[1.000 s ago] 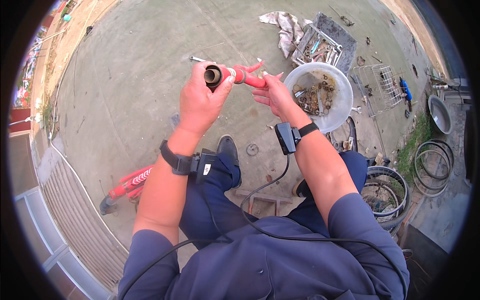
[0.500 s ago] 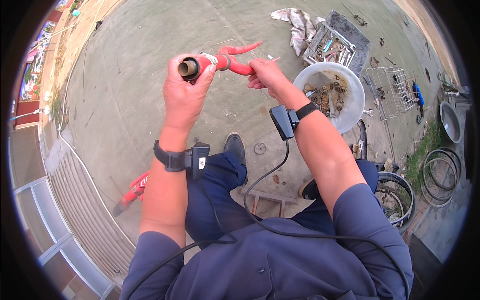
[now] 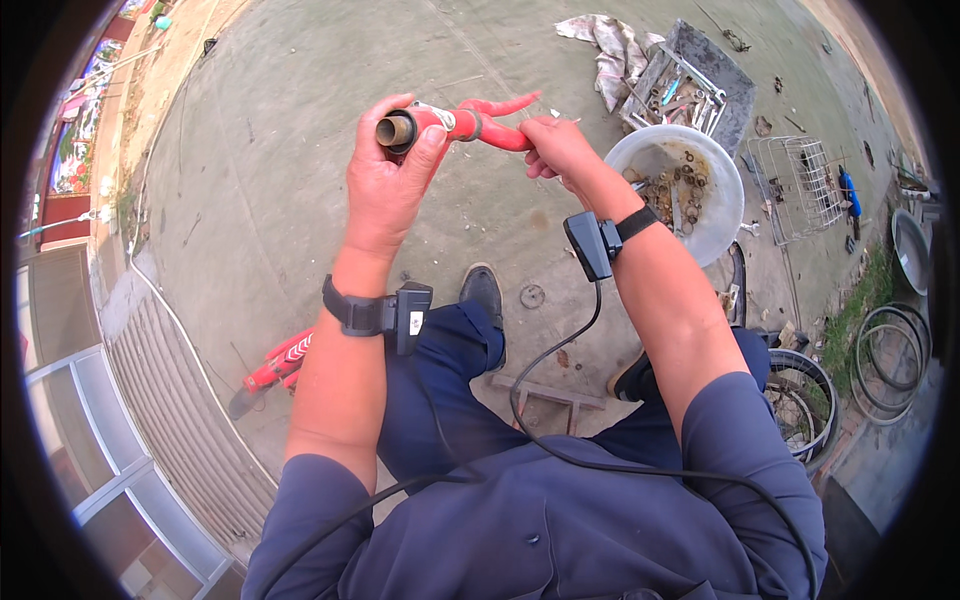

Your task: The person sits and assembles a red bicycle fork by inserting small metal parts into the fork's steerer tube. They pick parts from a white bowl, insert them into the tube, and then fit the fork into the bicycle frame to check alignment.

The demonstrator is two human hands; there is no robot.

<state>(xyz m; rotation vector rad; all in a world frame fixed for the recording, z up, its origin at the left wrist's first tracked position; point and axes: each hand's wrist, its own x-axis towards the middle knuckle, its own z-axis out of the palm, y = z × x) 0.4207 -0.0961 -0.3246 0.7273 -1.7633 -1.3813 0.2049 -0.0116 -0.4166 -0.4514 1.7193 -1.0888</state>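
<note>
Now, left hand [image 3: 385, 185]: upper middle, fingers wrapped round red metal tool with round tube end [image 3: 440, 125], keeping it steady.
Right hand [image 3: 555, 150]: fingers pinching its red handle, to turn it.
Nearby: white plastic bowl of rusty parts [image 3: 725, 200], upper right.

The person wears a dark blue jacket [image 3: 560, 520] with sleeves pushed up above the elbows, matching dark blue trousers [image 3: 450, 390] and black shoes [image 3: 483, 290]. Each wrist carries a black strap holding a small black box: one on the left wrist [image 3: 405, 318], one on the right wrist [image 3: 592, 243]. Thin black cables [image 3: 560, 350] run from the boxes back over the jacket.
</note>
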